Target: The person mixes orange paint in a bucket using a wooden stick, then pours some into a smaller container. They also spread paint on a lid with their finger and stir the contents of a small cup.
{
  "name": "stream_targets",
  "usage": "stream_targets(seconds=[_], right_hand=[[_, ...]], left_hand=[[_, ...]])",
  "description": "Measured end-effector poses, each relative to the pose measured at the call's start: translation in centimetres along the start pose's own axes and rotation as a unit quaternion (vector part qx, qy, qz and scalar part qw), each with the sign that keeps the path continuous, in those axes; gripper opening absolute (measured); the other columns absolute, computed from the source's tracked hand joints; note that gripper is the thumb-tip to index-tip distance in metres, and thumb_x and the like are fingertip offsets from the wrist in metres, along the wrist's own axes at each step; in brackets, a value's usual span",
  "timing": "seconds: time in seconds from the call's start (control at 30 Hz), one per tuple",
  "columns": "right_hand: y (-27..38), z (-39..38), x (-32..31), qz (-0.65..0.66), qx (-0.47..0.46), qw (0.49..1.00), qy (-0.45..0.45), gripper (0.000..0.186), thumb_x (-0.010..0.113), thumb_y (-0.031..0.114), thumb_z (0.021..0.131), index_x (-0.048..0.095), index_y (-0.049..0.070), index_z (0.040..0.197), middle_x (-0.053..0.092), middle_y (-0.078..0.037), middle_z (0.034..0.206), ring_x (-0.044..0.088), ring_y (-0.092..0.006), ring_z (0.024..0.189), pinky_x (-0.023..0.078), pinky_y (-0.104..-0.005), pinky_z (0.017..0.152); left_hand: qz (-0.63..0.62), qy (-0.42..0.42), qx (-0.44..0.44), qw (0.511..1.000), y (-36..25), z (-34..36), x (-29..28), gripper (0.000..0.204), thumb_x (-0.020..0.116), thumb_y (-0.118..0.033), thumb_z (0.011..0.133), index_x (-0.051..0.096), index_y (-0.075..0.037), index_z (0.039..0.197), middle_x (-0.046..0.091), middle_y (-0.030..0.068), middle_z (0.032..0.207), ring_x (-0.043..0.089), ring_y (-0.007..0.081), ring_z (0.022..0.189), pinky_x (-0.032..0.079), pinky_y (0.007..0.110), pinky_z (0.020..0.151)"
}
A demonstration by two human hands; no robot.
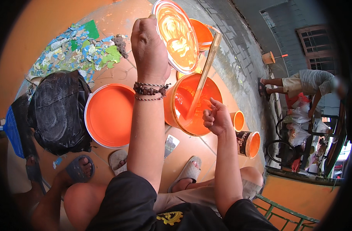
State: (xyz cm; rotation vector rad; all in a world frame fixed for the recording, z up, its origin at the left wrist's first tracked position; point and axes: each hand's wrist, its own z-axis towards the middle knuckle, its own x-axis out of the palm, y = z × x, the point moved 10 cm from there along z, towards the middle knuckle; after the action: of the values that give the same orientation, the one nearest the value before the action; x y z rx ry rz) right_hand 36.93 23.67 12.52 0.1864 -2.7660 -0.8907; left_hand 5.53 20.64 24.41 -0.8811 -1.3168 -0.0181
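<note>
Evidently the left hand's [145, 52] grip is clamped on the lid's [176, 36] edge, beyond the bucket [169, 111], likely avoiding its orange-smeared face; the stick [205, 73] leans, seemingly propped, inside the bucket; the right hand [219, 118] curls near the bucket's right rim, closure unclear.

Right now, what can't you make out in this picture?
In the head view:
Wooden stick: lower end hidden in orange paint.
Paint-streaked disc in the left hand: back hidden by its front.
Orange container: partly behind that disc.
Black plastic bag: opaque, contents unseen.
Blue tool: handle cut off by dark lens rim.
</note>
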Motion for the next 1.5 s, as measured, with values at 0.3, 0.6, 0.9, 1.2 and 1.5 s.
stream_targets(seconds=[0.3, 0.6, 0.9, 1.2, 1.5], right_hand=[[12.9, -9.4, 7.2, -0.699, -0.332, 0.629, -0.083, 0.067, 0.065, 0.021, 0.075, 0.04, 0.003, 0.135, 0.065, -0.012, 0.068, 0.062, -0.0211, 0.058, 0.047, -0.0327, 0.056], [17.2, -8.0, 9.5, -0.868, -0.342, 0.336, -0.131, 0.066, 0.055, 0.005, 0.07, 0.044, 0.016, 0.134, 0.063, -0.013, 0.08, 0.062, -0.0324, 0.075, 0.048, -0.0426, 0.063], [16.0, -7.2, 8.1, -0.89, -0.349, 0.276, -0.098, 0.064, 0.053, -0.001, 0.07, 0.045, 0.02, 0.131, 0.058, -0.012, 0.064, 0.059, -0.0311, 0.06, 0.045, -0.0422, 0.054], [12.9, -6.5, 5.0, -0.899, -0.319, 0.29, -0.072, 0.06, 0.051, 0.005, 0.074, 0.043, 0.022, 0.132, 0.058, -0.011, 0.062, 0.059, -0.0305, 0.057, 0.045, -0.0427, 0.051], [9.3, -7.3, 3.4, -0.899, -0.303, 0.316, -0.03, 0.054, 0.052, 0.011, 0.077, 0.047, 0.023, 0.129, 0.06, -0.009, 0.064, 0.06, -0.03, 0.058, 0.046, -0.0423, 0.051]], left_hand=[[-0.097, 0.112, -0.143, 0.979, 3.4, -3.1, 3.5, 0.026, 0.043, -0.024, 0.095, 0.051, 0.0, 0.101, 0.061, 0.0117, 0.102, 0.063, 0.0183, 0.092, 0.054, 0.032, 0.08], [-0.055, 0.166, -0.169, 0.97, 4.4, -4.8, 4.4, 0.03, 0.043, -0.028, 0.095, 0.053, 0.0, 0.102, 0.062, 0.0123, 0.103, 0.063, 0.0184, 0.093, 0.054, 0.033, 0.082], [-0.05, 0.178, -0.187, 0.965, 4.7, -5.7, 4.0, 0.045, 0.035, -0.028, 0.095, 0.049, 0.007, 0.121, 0.059, 0.0175, 0.116, 0.06, 0.0237, 0.104, 0.05, 0.036, 0.09], [-0.113, 0.156, -0.256, 0.947, 7.8, -6.2, 3.1, 0.04, 0.038, -0.028, 0.095, 0.053, 0.005, 0.112, 0.061, 0.0163, 0.111, 0.062, 0.024, 0.099, 0.052, 0.037, 0.087], [-0.09, 0.14, -0.269, 0.948, 9.7, -6.5, 3.7, 0.045, 0.033, -0.031, 0.098, 0.052, 0.007, 0.112, 0.063, 0.0161, 0.107, 0.065, 0.0236, 0.093, 0.055, 0.036, 0.083]])
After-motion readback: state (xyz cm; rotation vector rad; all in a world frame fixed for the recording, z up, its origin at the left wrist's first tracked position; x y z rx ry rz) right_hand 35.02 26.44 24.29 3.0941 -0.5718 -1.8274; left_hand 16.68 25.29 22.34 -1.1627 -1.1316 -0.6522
